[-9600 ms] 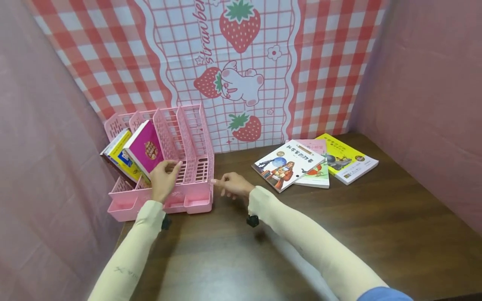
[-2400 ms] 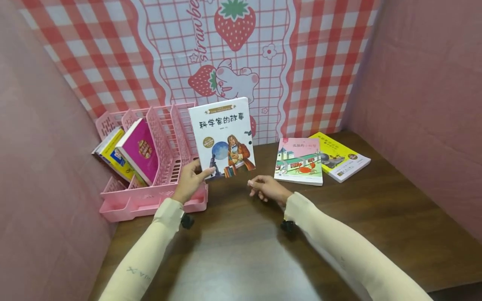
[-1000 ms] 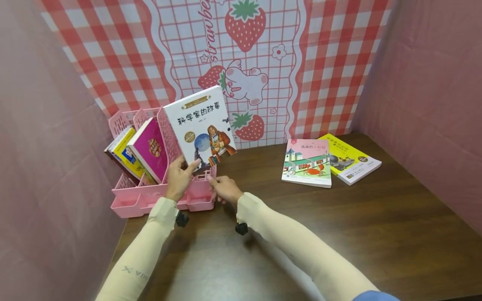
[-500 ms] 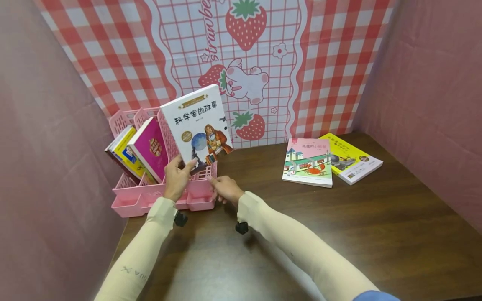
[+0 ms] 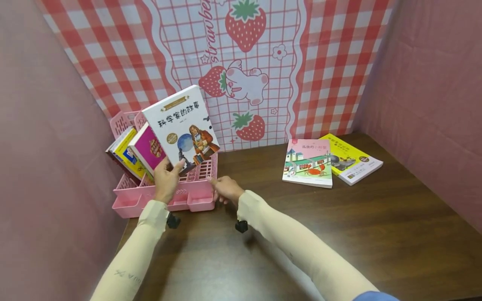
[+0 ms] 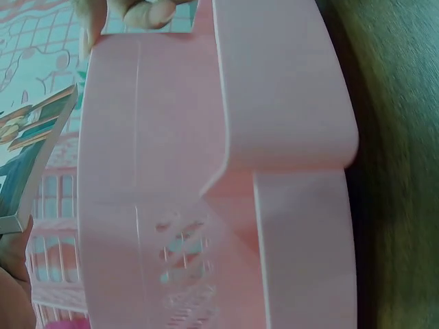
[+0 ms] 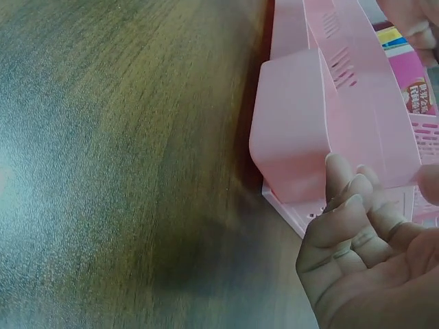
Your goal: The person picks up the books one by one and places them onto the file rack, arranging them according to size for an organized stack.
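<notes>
My left hand (image 5: 166, 180) holds a white book (image 5: 182, 129) by its lower corner, thumb on the cover, tilted to the left over the pink book rack (image 5: 201, 194). In the left wrist view the corner of the white book (image 6: 34, 157) shows beside the rack's front wall. My right hand (image 5: 228, 189) grips the rack's front right corner; in the right wrist view its thumb (image 7: 429, 182) is at the rim and its curled fingers lie along the side. A magenta book (image 5: 148, 146), partly covered by the white one, leans in the rack next to a yellow book (image 5: 128, 150).
Right of the rack, a pink book with a crab (image 5: 308, 163) lies flat on the brown table (image 5: 301, 234), overlapping a yellow book with a white lower edge (image 5: 352, 159). A strawberry-patterned cloth (image 5: 248, 79) hangs behind, with pink curtains (image 5: 418, 104) at the sides.
The white book was taken from the pile at right and carried to the rack; lately it has shifted left toward the magenta book. My right hand came back to the rack's corner and stays there.
</notes>
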{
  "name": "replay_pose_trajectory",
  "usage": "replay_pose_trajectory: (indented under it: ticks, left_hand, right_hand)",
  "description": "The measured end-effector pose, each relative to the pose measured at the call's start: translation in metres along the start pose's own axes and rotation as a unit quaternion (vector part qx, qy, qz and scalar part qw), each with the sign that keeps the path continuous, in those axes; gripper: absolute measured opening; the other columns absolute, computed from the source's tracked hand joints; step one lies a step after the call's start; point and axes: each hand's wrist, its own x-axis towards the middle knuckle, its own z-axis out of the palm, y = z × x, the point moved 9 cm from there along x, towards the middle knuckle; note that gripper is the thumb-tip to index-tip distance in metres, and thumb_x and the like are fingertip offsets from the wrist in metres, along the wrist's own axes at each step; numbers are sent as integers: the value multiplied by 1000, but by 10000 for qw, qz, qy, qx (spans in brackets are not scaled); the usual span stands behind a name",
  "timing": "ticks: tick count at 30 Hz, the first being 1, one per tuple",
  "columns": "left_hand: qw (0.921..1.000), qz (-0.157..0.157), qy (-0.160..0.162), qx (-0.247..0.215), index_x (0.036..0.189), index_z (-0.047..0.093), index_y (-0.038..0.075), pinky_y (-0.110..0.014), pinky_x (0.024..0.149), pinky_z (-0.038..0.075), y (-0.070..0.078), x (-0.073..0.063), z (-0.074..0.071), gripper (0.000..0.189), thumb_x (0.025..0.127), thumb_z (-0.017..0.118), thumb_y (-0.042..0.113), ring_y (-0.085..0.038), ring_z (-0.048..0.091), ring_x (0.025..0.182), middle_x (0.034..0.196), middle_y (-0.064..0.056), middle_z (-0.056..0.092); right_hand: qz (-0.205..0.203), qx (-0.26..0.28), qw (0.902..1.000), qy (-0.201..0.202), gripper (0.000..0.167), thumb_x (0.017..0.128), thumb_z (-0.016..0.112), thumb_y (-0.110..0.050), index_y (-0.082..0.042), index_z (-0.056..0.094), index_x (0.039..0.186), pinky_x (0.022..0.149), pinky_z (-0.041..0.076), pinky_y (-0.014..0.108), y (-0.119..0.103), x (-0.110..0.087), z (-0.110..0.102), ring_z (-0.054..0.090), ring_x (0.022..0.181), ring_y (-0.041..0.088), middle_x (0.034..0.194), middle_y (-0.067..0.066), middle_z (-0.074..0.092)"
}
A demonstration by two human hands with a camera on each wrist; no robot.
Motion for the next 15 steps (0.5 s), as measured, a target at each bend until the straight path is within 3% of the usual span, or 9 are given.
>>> replay_pose_trajectory:
  ticks: [15]
  left_hand:
    - [9979,-182,604,160,112,70,-9,-15,66,49,-15,0,-37,29,96,75,14,-4,61,76,102,-26,71]
  right_hand:
    - [128,-11,9998,-150,62,106,52,-50,9,69,99,39,39,23,1,-1,-1,47,45,12,80,23,73]
